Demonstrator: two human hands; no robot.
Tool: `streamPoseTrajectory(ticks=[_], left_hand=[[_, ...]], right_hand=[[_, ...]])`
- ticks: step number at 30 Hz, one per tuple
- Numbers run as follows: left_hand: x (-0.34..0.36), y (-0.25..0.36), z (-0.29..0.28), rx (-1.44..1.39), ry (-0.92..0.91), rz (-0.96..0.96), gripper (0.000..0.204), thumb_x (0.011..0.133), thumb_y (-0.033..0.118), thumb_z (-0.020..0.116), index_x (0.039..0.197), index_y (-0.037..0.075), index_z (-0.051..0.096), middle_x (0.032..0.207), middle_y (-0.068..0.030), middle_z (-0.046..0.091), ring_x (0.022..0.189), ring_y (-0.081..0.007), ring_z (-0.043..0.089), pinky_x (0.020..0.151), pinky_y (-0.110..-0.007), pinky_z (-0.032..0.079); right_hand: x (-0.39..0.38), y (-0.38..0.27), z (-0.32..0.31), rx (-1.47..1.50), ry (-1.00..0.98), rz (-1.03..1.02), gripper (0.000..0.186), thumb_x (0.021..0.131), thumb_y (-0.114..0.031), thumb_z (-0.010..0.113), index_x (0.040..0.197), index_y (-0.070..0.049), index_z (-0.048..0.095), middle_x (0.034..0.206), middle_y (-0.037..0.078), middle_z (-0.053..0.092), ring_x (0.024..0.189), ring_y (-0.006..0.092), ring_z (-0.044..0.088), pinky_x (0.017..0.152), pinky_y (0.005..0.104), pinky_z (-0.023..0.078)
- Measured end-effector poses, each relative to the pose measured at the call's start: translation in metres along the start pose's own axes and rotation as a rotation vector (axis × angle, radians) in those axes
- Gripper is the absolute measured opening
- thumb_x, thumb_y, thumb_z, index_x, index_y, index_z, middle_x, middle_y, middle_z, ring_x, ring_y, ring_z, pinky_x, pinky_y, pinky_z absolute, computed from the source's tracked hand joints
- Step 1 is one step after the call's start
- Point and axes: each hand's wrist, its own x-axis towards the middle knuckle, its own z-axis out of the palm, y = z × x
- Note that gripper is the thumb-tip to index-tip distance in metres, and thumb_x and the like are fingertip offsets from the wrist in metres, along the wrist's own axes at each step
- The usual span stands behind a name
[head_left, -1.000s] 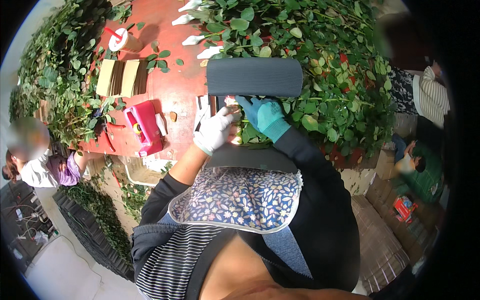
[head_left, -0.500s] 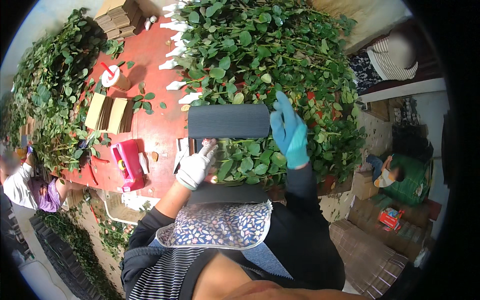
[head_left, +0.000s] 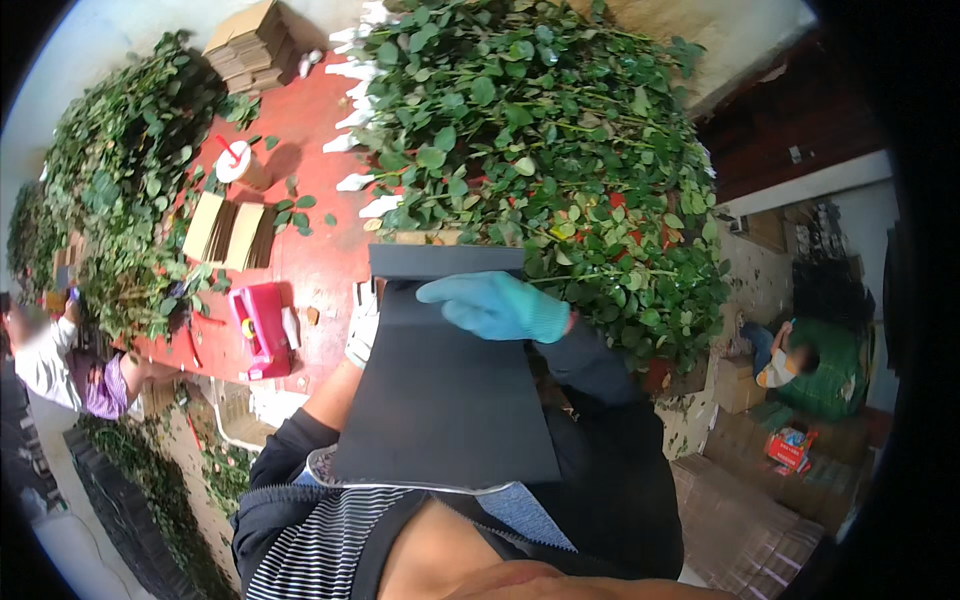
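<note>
A large smooth black sheet (head_left: 445,400) stretches from the table up to my lap, with a folded black band along its far end. My right hand (head_left: 500,305), in a teal glove, lies across the sheet's upper part, fingers stretched out to the left. At the sheet's left edge is my left hand (head_left: 362,328) in a white glove; its fingers are mostly hidden behind the sheet. Just beyond and to the right lies a big pile of leafy green stems (head_left: 560,150), with white-wrapped ends (head_left: 350,143) pointing left.
On the red table (head_left: 330,215) stand a pink plastic holder (head_left: 262,330), folded cardboard pieces (head_left: 228,232), a cup with a red straw (head_left: 240,165) and stacked cardboard (head_left: 250,50). More leafy stems (head_left: 120,160) lie at left. One person (head_left: 60,370) is at far left, another (head_left: 780,360) at right.
The ribbed black roll is no longer seen; the smooth black sheet now spans up to my lap, covering the near stems. My right hand has swung left onto it. My left hand became mostly hidden.
</note>
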Motion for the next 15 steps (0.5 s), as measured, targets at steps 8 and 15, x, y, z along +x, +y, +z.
streamPoseTrajectory(ticks=[8,15], left_hand=[[-0.059,-0.026,0.007,-0.536,-0.123,-0.185,0.032,0.084,0.015,0.056,0.115,0.01,0.065,0.126,-0.0178,0.057,0.115,-0.0386,0.058,0.103,-0.054,0.043],[-0.005,-0.159,-0.044,0.091,0.348,-0.743,0.068,0.077,0.028,0.075,0.133,0.001,0.048,0.134,-0.0238,0.052,0.119,-0.0384,0.053,0.1,-0.048,0.043]], right_hand=[[-0.018,0.051,0.093,-0.759,-0.279,0.318,0.07,0.087,-0.041,0.058,0.146,-0.006,0.041,0.153,0.021,0.034,0.122,0.0388,0.048,0.086,0.0545,0.049],[-0.017,0.042,0.093,-0.856,-0.192,0.221,0.072,0.077,-0.041,0.067,0.138,-0.006,0.05,0.143,0.022,0.045,0.103,0.0392,0.053,0.079,0.052,0.051]])
